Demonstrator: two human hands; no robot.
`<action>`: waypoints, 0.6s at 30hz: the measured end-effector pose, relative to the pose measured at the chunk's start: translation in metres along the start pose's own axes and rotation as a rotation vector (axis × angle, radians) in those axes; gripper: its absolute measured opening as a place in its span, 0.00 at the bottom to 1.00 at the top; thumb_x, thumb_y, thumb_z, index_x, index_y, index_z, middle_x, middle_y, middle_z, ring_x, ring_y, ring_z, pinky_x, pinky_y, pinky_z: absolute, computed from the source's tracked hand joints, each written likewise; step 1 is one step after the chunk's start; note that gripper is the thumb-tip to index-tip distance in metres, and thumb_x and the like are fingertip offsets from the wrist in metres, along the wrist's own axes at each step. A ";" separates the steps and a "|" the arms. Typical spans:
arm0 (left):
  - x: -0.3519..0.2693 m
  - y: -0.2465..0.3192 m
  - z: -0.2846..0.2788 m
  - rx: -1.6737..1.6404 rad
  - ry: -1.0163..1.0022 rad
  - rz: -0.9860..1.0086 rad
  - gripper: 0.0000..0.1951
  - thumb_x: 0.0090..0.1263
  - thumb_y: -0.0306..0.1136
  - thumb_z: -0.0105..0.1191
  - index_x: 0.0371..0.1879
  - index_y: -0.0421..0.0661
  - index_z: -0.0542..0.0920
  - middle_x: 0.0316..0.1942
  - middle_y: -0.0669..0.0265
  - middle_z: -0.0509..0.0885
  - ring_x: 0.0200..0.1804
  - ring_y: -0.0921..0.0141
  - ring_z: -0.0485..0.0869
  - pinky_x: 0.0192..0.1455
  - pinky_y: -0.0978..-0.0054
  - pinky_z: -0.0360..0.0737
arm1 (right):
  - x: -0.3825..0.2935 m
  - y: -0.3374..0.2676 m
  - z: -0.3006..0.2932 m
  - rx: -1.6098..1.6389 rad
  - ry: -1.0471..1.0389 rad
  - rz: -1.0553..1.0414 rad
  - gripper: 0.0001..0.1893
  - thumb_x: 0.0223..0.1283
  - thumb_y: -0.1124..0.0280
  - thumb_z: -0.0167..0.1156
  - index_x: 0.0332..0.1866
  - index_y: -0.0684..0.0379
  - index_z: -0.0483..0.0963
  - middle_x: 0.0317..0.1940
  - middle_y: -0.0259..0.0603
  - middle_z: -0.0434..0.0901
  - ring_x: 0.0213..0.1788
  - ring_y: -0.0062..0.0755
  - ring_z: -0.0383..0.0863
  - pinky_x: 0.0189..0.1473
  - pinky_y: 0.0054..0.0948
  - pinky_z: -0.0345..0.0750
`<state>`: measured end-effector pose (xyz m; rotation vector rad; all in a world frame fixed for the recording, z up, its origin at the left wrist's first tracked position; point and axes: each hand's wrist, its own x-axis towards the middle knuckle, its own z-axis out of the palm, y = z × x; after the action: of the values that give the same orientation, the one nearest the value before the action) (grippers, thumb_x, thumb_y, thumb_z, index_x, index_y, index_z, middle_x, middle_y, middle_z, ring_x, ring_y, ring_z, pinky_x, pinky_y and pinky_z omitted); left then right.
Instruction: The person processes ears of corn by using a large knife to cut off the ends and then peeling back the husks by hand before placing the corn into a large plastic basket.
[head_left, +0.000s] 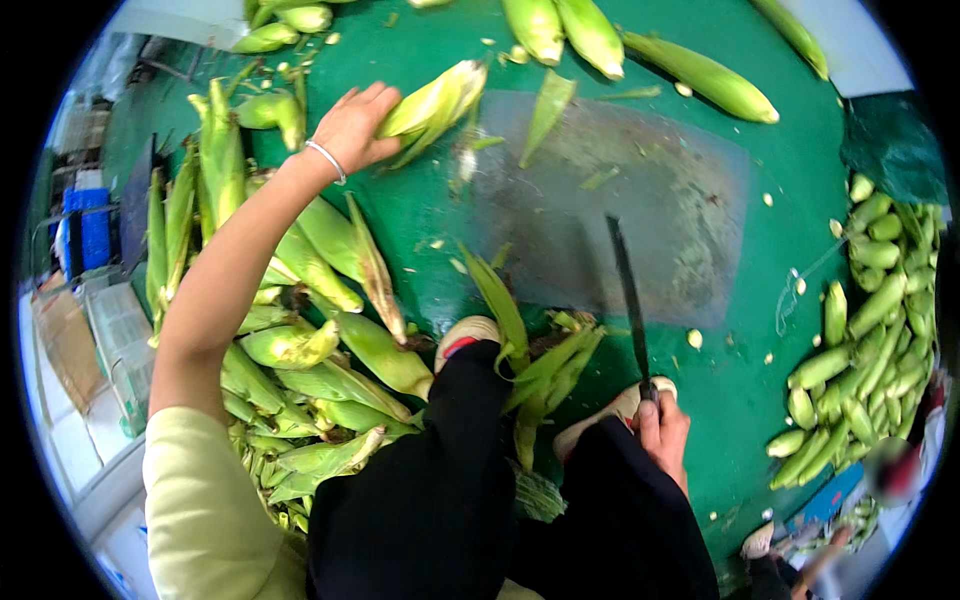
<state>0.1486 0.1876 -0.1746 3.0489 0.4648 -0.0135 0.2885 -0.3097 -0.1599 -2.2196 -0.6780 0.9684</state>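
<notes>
My left hand (360, 127), with a light bangle at the wrist, is on a husk-covered corn cob (439, 105) at the upper middle. Its fingers wrap the near end of the cob. In my right hand (660, 435), low and right of the middle, is the handle of a long, dark-bladed knife (630, 289). The blade points away from me over a grey translucent mat (667, 180) on the green floor (420, 217). A loose piece of green husk (549, 112) lies across the mat's far edge. More husk leaves (551, 367) lie between my shoes.
Unhusked corn (322, 375) is heaped on my left. Several cobs (705, 75) lie beyond the mat. At far right spreads a large pile of green cobs (877, 330), with another person's arm (821, 562) below it. Cut cob ends (694, 339) dot the floor.
</notes>
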 end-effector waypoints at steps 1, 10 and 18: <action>0.023 0.041 -0.008 -0.137 -0.039 0.000 0.20 0.47 0.37 0.59 0.39 0.45 0.69 0.35 0.58 0.73 0.42 0.57 0.74 0.46 0.58 0.71 | -0.001 -0.005 -0.008 0.039 0.062 0.043 0.13 0.60 0.62 0.50 0.30 0.62 0.68 0.15 0.47 0.74 0.19 0.43 0.77 0.24 0.35 0.71; 0.044 0.247 0.059 -0.321 0.138 0.329 0.29 0.41 0.32 0.59 0.48 0.41 0.70 0.47 0.55 0.72 0.52 0.57 0.70 0.57 0.62 0.66 | 0.033 -0.028 -0.017 0.283 0.278 0.027 0.19 0.66 0.54 0.43 0.30 0.61 0.65 0.13 0.30 0.66 0.13 0.15 0.63 0.15 0.17 0.60; 0.027 0.100 0.017 -0.434 -0.873 -0.066 0.28 0.43 0.33 0.64 0.46 0.43 0.69 0.32 0.55 0.81 0.37 0.58 0.81 0.40 0.66 0.77 | 0.032 -0.003 0.005 0.099 0.153 0.098 0.19 0.63 0.55 0.48 0.27 0.63 0.65 0.13 0.46 0.72 0.18 0.43 0.76 0.23 0.36 0.70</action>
<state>0.2037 0.0993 -0.1868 2.2888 0.4072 -1.0321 0.3029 -0.2852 -0.1749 -2.2287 -0.4469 0.8493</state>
